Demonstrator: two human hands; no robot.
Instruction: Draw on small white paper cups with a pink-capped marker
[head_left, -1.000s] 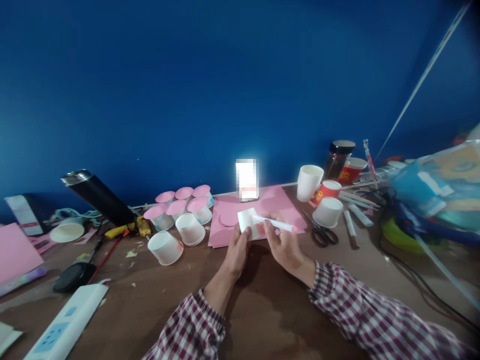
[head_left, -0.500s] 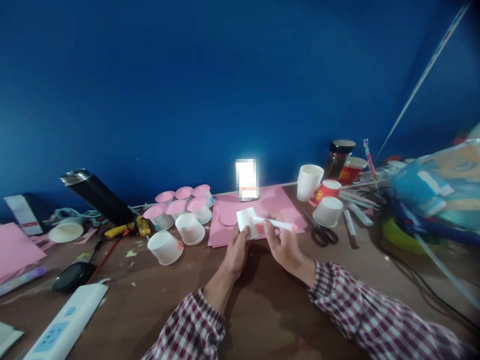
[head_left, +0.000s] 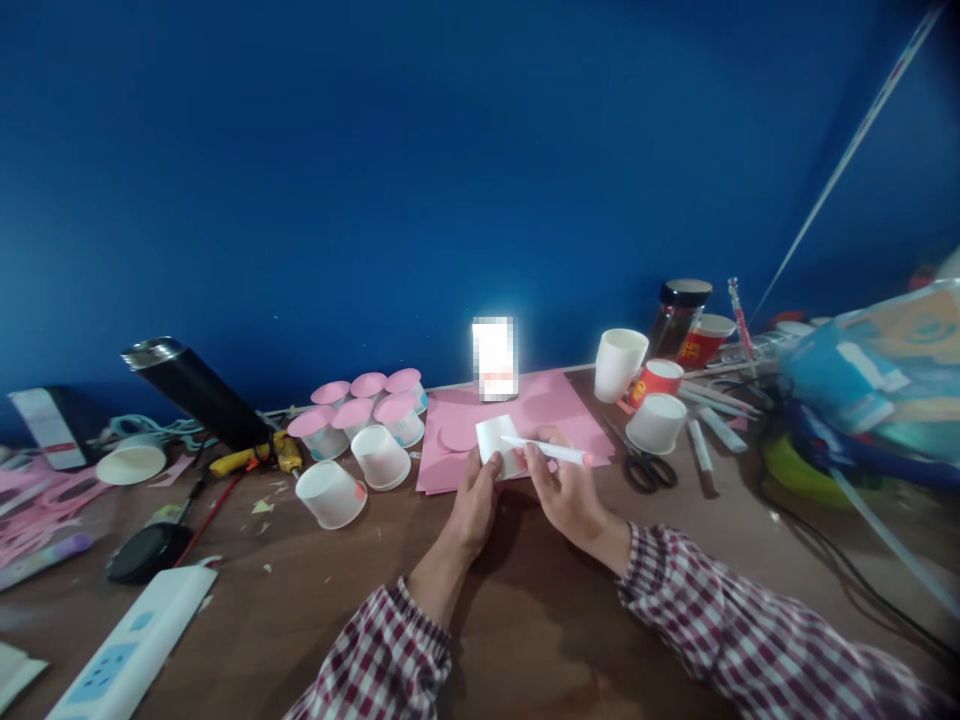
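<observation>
Close to the middle of the desk, my left hand (head_left: 475, 505) pinches a small white piece of paper (head_left: 495, 437) by its lower edge. My right hand (head_left: 564, 492) grips a white marker (head_left: 551, 450) with an orange end, its tip over the paper's face. Whether the tip touches cannot be made out. Both hands are in front of pink paper sheets (head_left: 574, 405), on which a pink disc (head_left: 457, 437) lies. Left of them are two plain upturned paper cups, a nearer one (head_left: 330, 495) and a farther one (head_left: 380, 458).
Several cups with pink tops (head_left: 352, 412) stand at the back left. A glowing phone-like rectangle (head_left: 495, 358) is behind the sheets. To the right are scissors (head_left: 649, 472), an upturned cup (head_left: 656, 424) and markers (head_left: 700, 446). A power strip (head_left: 135, 645) lies front left.
The marker's tip has shifted slightly on the white paper. At the far left edge, the pink sheet is gone from view and pink cut-out scraps show there instead.
</observation>
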